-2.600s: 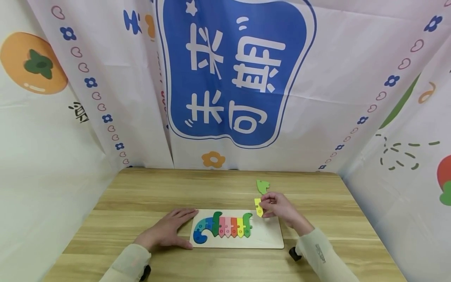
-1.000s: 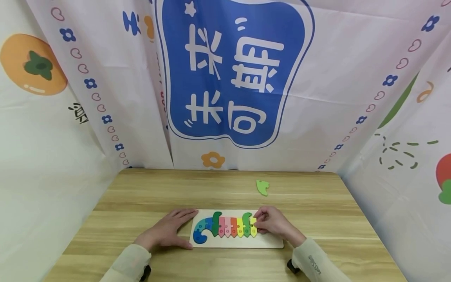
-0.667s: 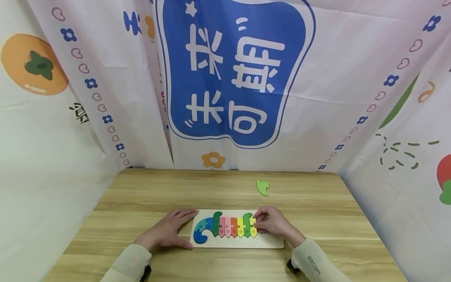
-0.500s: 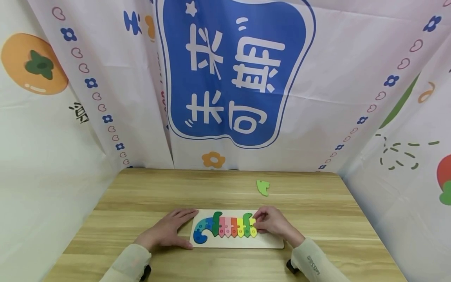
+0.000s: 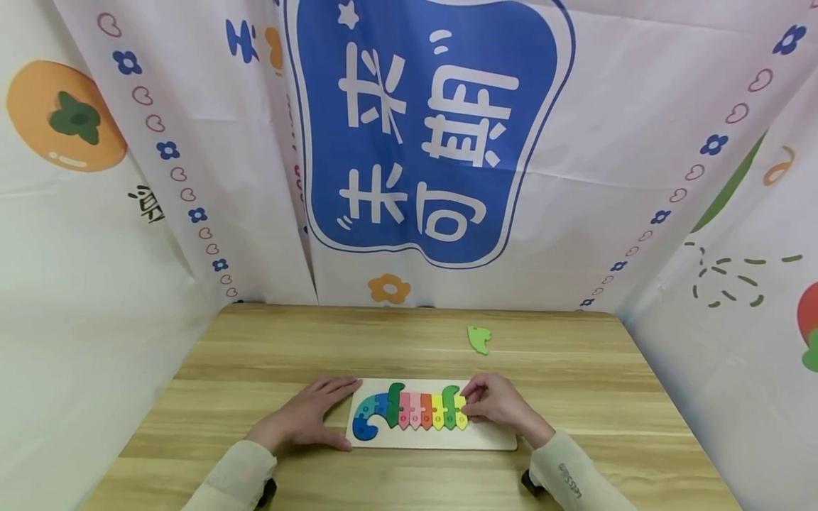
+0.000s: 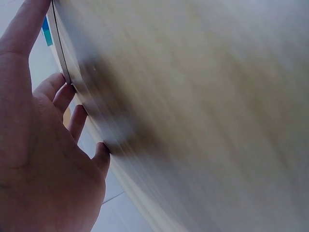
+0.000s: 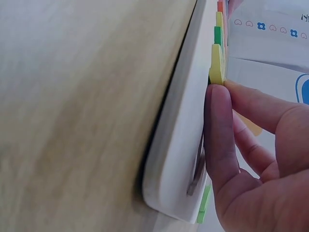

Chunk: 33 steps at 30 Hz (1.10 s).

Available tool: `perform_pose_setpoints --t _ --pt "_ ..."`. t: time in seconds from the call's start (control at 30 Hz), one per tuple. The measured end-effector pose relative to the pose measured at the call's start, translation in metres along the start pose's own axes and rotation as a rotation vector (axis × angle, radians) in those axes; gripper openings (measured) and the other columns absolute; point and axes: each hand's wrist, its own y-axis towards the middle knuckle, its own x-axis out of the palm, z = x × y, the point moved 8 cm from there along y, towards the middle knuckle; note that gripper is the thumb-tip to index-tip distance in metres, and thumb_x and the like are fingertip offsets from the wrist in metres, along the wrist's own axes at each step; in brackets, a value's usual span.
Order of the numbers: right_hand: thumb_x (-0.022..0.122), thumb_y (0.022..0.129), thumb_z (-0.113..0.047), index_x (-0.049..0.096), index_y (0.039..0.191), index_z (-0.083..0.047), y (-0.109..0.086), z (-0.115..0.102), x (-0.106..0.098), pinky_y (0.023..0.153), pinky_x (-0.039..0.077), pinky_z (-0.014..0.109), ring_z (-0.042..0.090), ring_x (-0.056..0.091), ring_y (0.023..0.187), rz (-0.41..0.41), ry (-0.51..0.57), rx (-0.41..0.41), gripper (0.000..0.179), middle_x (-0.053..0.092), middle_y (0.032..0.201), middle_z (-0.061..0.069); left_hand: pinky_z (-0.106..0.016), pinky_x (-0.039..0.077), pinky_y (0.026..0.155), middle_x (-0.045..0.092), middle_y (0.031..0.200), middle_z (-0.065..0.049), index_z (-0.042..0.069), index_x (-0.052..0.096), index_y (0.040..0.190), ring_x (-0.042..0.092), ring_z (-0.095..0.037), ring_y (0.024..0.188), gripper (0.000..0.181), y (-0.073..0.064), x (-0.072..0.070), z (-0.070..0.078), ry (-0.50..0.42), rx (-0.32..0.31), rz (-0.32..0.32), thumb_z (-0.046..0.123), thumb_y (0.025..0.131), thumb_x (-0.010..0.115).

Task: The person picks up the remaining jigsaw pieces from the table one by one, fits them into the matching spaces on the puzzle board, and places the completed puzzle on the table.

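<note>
A pale wooden puzzle board point(image 5: 486, 438) lies on the table, carrying a row of coloured pieces from a curled blue tail point(image 5: 365, 428) through green, pink, orange and yellow. At the row's right end sits a yellow puzzle piece point(image 5: 461, 421), against a green one with a raised curl point(image 5: 450, 406). My right hand point(image 5: 501, 407) pinches that yellow piece between thumb and finger; the right wrist view shows the fingertips at the end of the yellow piece point(image 7: 217, 65). My left hand point(image 5: 308, 417) rests at the board's left edge, thumb and fingers spread towards its two corners.
A light green puzzle piece point(image 5: 478, 340) lies on the wooden table point(image 5: 287, 341) behind the board. A printed white cloth point(image 5: 549, 234) hangs behind the table's far edge, and more cloth stands on both sides.
My right hand has brought the yellow piece down and left from above the board's upper right, to the end of the row. Since then it stays there. My left hand keeps its place.
</note>
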Motion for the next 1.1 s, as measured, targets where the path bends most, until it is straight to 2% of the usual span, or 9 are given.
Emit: perform_pose_setpoints --t 0.3,0.67,1.1 --pt "0.084 0.081 0.003 0.072 0.098 0.001 0.0003 -0.0021 0.0005 0.063 0.062 0.03 0.015 0.065 0.067 0.007 -0.017 -0.025 0.022 0.064 0.082 0.008 -0.068 0.031 0.117 0.037 0.166 0.002 0.03 0.036 0.163 0.033 -0.033 0.15 0.108 -0.001 0.0003 -0.0002 -0.014 -0.01 -0.002 0.073 0.074 0.08" --pt "0.084 0.081 0.002 0.071 0.099 0.0 0.0002 -0.0008 0.0002 0.064 0.062 0.031 0.016 0.064 0.067 0.016 -0.02 -0.002 0.022 0.064 0.083 0.009 -0.069 0.032 0.116 0.036 0.166 0.0 0.027 0.035 0.163 0.033 -0.035 0.15 0.109 -0.0002 -0.0014 0.0022 -0.002 0.008 -0.003 0.073 0.074 0.079" --pt "0.085 0.081 0.001 0.071 0.099 -0.001 0.0003 -0.0021 -0.0005 0.063 0.061 0.029 0.016 0.063 0.07 0.013 -0.04 -0.02 0.023 0.064 0.083 0.007 -0.069 0.032 0.117 0.036 0.166 0.001 0.027 0.035 0.163 0.033 -0.036 0.15 0.109 0.0002 -0.0012 0.0023 -0.007 0.008 -0.005 0.074 0.075 0.078"
